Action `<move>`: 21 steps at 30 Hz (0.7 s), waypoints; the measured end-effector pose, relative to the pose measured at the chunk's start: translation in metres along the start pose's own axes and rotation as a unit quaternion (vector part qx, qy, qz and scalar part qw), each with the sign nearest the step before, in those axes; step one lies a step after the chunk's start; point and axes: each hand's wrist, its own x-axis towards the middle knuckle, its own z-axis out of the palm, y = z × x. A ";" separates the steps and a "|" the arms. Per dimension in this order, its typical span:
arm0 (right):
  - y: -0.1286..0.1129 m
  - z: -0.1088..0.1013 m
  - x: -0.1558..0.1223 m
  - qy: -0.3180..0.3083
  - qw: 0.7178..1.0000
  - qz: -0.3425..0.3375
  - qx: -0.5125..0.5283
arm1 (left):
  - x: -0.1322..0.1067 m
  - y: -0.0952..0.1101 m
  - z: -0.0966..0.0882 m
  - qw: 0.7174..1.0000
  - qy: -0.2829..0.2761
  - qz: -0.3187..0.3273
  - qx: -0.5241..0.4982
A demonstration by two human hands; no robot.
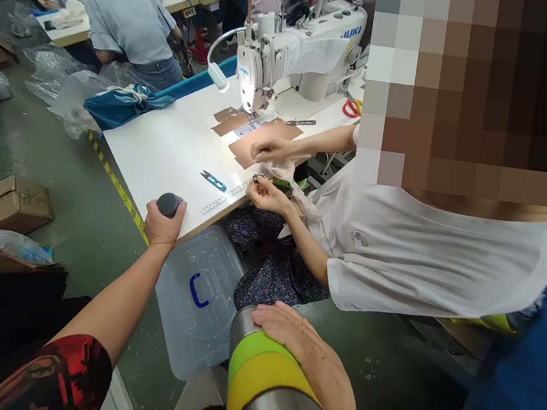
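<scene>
Fingers of your left hand (164, 223) were curled shut around a small dark grey cap (169, 203) that stood on the near corner of the white sewing table (170, 144). Your right hand (307, 354) lay flat and open across the top of a steel flask (269, 393) with green and yellow bands, held low in front of you; the fingers draped over its rim rather than gripping it. By the look of it the flask stood uncapped and the cap was only just being picked up or set down, so closing it was not yet done. Further along the table, a seated person's hands (267, 174) worked at brown fabric (257, 137) under the Juki sewing machine (293, 53); blue thread snips (213, 180) lay between them and the cap.
</scene>
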 end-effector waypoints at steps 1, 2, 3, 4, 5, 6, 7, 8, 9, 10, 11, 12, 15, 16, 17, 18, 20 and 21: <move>-0.001 0.000 0.003 0.012 1.000 -0.008 -0.003 | 0.000 0.000 0.000 1.000 -0.001 0.001 0.001; -0.003 0.000 0.005 0.020 1.000 -0.013 -0.009 | 0.000 0.000 0.000 1.000 -0.002 0.001 0.002; -0.004 0.000 0.007 0.024 0.999 -0.017 -0.016 | 0.001 0.000 0.000 1.000 -0.004 0.000 0.002; -0.004 0.000 0.009 0.028 0.999 -0.021 -0.021 | 0.001 0.000 0.000 1.000 -0.006 0.000 0.002; -0.004 0.000 0.010 0.029 0.999 -0.025 -0.023 | 0.001 -0.001 0.000 1.000 -0.007 0.001 0.001; -0.004 0.000 0.010 0.029 0.999 -0.027 -0.024 | 0.001 -0.002 0.000 1.000 -0.006 0.002 -0.002; -0.003 0.001 0.011 0.024 0.999 -0.029 -0.024 | 0.001 -0.003 0.001 1.000 -0.004 0.005 -0.004; -0.002 0.002 0.011 0.017 0.999 -0.028 -0.024 | 0.001 -0.003 0.001 1.000 -0.003 0.008 -0.007; 0.000 0.004 0.011 0.014 0.999 -0.031 -0.023 | 0.001 -0.004 0.001 1.000 -0.003 0.010 -0.010; 0.001 0.005 0.011 0.014 0.999 -0.036 -0.020 | 0.000 -0.004 0.001 1.000 -0.004 0.010 -0.012; 0.002 0.007 0.012 0.016 0.999 -0.040 -0.016 | 0.000 -0.004 0.001 1.000 -0.005 0.008 -0.012; 0.002 0.009 0.012 0.018 0.999 -0.044 -0.010 | 0.000 -0.004 0.001 1.000 -0.007 0.005 -0.012; 0.002 0.012 0.014 0.018 0.999 -0.049 0.013 | 0.000 -0.002 0.000 1.000 -0.009 -0.002 -0.012; 0.002 0.013 0.014 0.014 0.998 -0.050 0.018 | 0.000 -0.001 0.000 1.000 -0.009 -0.001 -0.011; 0.001 0.013 0.015 0.010 0.998 -0.052 0.023 | 0.000 0.000 -0.001 1.000 -0.009 -0.001 -0.009; 0.001 0.013 0.015 0.007 0.998 -0.054 0.027 | 0.000 0.000 -0.002 1.000 -0.010 -0.001 -0.007; 0.000 0.012 0.016 0.005 0.998 -0.049 0.030 | -0.001 0.001 -0.003 1.000 -0.012 0.000 -0.004; 0.000 0.012 0.015 0.002 0.999 -0.043 0.027 | -0.001 0.001 -0.004 1.000 -0.015 0.001 -0.006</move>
